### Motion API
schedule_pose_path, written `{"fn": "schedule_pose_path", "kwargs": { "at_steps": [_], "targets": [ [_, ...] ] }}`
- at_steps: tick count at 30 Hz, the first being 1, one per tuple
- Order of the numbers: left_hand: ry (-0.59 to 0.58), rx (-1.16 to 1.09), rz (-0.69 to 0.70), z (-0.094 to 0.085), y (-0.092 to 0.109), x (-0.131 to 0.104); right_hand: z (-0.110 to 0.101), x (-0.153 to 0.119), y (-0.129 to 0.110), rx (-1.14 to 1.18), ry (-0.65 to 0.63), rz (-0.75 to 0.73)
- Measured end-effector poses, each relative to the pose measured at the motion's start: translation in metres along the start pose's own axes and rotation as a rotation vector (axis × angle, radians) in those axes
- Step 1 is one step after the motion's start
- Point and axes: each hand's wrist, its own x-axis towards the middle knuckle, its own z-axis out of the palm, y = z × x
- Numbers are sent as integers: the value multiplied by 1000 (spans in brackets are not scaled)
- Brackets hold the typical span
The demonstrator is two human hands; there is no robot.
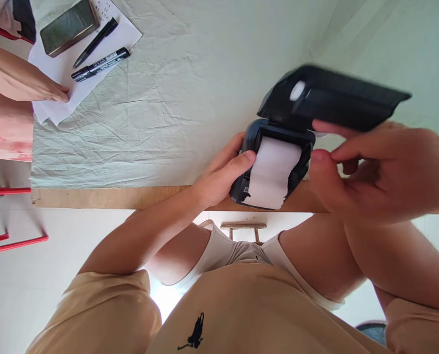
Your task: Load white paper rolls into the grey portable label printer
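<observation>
My left hand (229, 169) grips a dark handheld label printer (246, 135) over the front edge of the table, its thumb on the near rim. A roll of white paper (273, 169) with a torn end lies inside the open compartment. The black lid (337, 96) stands swung up, its outer end slightly blurred. My right hand (385, 167) is at the lid's lower edge with bent fingers; the forefinger lies against the lid, and the thumb is beside the printer's right side.
At the upper left, a phone (70, 27), a black pen (96, 43) and a black marker (100, 64) rest on white paper sheets (59, 110). Another person's hand (53, 91) touches the sheets. A pale green cloth (149, 123) covers the table. Red metal bars (16, 244) stand at the lower left.
</observation>
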Motion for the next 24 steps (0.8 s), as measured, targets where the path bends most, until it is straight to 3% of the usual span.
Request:
{"fn": "schedule_pose_path", "kwargs": {
  "at_steps": [3, 7, 11, 14, 20, 24],
  "targets": [
    [-8, 29, -6, 0, 2, -1, 5, 3, -1, 22, 121, -213],
    [13, 40, -25, 0, 2, -1, 3, 6, -16, -185, 80, -306],
    [-2, 42, -1, -1, 1, -1, -6, 5, -31, -265, -25, -287],
    [-4, 45, -7, -2, 1, -1, -11, 6, -32, -301, -31, -271],
    [16, 59, 25, -1, -3, -1, -17, 10, -14, -164, -423, -76],
    [54, 99, 37, 0, -3, -2, -18, 21, -10, -12, -497, 30]
  ]
}}
